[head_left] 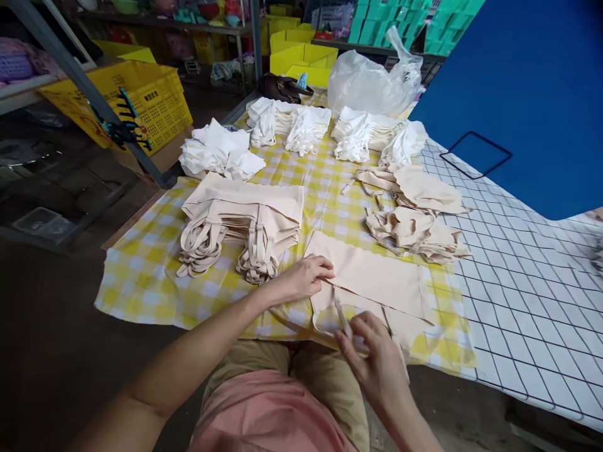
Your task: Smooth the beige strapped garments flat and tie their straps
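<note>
Our beige garment [377, 270] stretches crosswise before us, left hand [311, 276] half-curled at its left end, grip unclear, right hand [372, 351] pinching a near-side strap [342, 314].

Beige garment [381, 273] | spread flat | straps [338, 304] nearside | on yellow-checked cloth [146, 270]

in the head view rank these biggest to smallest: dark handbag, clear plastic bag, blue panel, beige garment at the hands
1. Blue panel
2. Beige garment, partly covered by the hands
3. Clear plastic bag
4. Dark handbag
</note>
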`<state>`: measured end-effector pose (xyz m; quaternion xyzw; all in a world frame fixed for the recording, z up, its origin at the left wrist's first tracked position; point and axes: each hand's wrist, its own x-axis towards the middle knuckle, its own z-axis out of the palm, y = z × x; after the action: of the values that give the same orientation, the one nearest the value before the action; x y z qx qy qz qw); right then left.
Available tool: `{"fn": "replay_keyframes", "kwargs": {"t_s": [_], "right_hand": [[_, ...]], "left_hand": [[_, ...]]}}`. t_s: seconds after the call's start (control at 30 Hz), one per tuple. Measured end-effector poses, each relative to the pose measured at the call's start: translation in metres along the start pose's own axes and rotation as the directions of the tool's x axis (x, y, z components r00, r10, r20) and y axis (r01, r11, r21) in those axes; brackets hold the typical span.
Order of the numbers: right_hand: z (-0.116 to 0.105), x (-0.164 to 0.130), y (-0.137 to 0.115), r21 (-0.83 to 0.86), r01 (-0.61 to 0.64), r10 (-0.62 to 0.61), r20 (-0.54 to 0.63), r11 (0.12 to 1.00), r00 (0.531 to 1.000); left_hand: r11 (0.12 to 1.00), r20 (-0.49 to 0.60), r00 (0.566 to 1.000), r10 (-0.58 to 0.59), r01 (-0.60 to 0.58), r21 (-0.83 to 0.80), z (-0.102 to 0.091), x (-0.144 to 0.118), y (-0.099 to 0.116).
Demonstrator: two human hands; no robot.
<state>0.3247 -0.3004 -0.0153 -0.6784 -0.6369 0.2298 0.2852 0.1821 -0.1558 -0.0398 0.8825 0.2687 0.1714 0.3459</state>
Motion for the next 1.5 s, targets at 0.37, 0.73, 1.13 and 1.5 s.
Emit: {"fn": "replay_keyframes", "kwargs": {"t_s": [0.37, 0.73, 1.13, 1.5], "right_hand": [[0.044, -0.055, 0.0, 0.723, -0.647, 0.402, 0.532, 0.242, 0.745], [-0.028, 0.011, 0.058, 0.054, -0.155, 0.161, -0.14, 0.986, 0.977], [-0.041, 0.048, 0.136, -0.598, -0.193, 0.089, -0.199, 0.778, 0.976], [-0.072, 0.071, 0.133, -0.377, -0.441, 0.299, -0.379, 0.815, 0.876]], "left_hand": [[0.994, -0.035, 0.999, 0.025, -0.022, 0.111, 0.005, -0.007, 0.005], [0.958, -0.148, 0.986, -0.071, 0.109, 0.267, 0.011, 0.024, 0.011], [0.811, -0.206, 0.963, -0.173, 0.258, 0.525, 0.024, 0.019, -0.02], [0.541, -0.383, 0.821, -0.424, 0.569, 0.619, 0.007, 0.041, 0.01]]}}
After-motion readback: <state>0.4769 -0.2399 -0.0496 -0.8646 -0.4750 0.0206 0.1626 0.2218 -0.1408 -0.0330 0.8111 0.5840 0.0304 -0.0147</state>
